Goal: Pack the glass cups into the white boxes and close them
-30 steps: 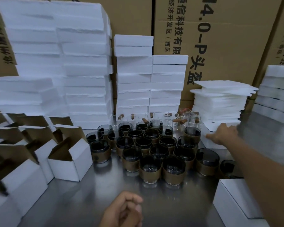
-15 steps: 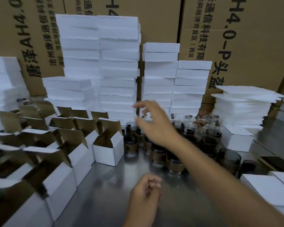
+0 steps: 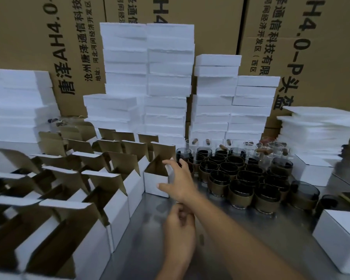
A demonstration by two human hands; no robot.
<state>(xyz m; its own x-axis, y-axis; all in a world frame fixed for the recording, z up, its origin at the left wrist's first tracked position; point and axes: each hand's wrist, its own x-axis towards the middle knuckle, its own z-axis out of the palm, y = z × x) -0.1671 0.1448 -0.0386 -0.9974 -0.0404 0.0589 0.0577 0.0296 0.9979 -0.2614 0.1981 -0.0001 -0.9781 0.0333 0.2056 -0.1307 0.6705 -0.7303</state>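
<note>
Nearest us the left hand hovers over the steel surface, tucked under the right forearm. Its fingers are loosely curled, and we see nothing in them. Just past it the right hand reaches out with fingers spread apart and thumb out. The fingertips are at the right rim of an open white box, and we cannot tell whether they are pressing on it. More open white boxes stand in rows to the left of that hand, flaps up and brown inside. To its right, close by, the dark glass cups stand clustered, each with a brown band, none of them boxed. Well to the right of both hands sits a closed white box. Beyond the hands rise stacks of white foam blocks, with thin foam sheets piled to their right. Farthest back are brown cartons printed sideways. On the left we read "唐泽AH4.0", "沧州唐泽通信科技" and "地址:河北河间经济开发区". On the right we read "AH4.0-P头盔".
</note>
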